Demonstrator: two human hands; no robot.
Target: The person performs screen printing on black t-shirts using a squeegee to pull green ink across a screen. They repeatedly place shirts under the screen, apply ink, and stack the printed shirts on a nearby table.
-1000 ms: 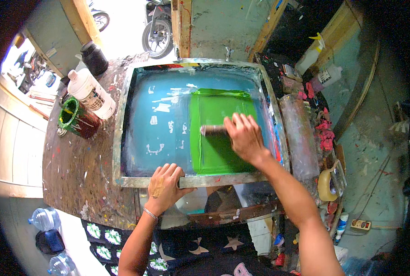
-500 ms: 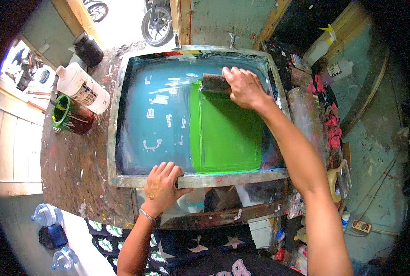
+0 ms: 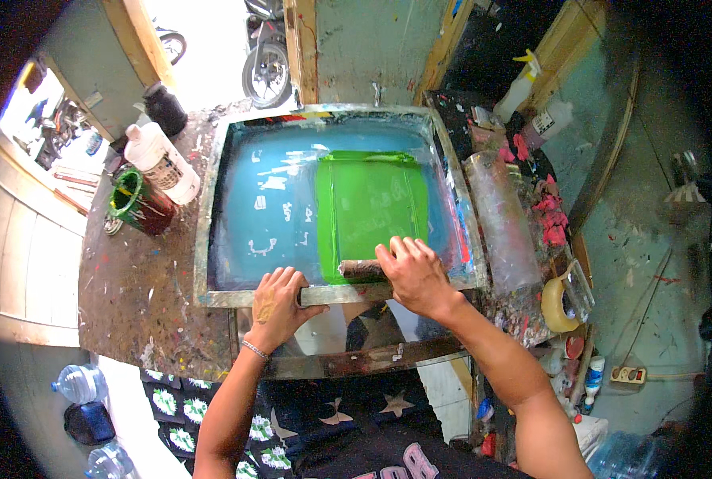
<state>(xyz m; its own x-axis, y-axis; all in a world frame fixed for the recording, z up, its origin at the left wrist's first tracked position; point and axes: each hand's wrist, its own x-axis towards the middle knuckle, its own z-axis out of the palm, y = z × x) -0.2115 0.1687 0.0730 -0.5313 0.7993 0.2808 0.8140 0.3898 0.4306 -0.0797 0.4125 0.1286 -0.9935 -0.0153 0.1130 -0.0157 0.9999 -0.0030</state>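
A screen printing frame point(image 3: 210, 215) with blue-green mesh point(image 3: 240, 191) and pale openings at its left lies on the worktable. A wide band of wet green ink point(image 3: 372, 195) covers the right half of the mesh. My right hand point(image 3: 416, 275) is closed round a wooden-handled squeegee point(image 3: 361, 270) at the near end of the band, where its blade is hidden under the handle. At the frame's near rail, my left hand point(image 3: 277, 305) grips the edge, thumb pointing right. A thick line of ink lies at the band's far end.
On the stained worktable point(image 3: 132, 311) at left stand an ink-smeared tub point(image 3: 144, 206), a white bottle point(image 3: 162, 166) and a black jar point(image 3: 166, 109). To the right are a spray bottle point(image 3: 517, 88), pink rags point(image 3: 549, 203) and a tape roll point(image 3: 562, 303). Dark printed cloth point(image 3: 348, 407) hangs close before me.
My right hand has drawn the squeegee from the far end of the green band to its near end. My left hand stays on the near rail. The view has shifted slightly.
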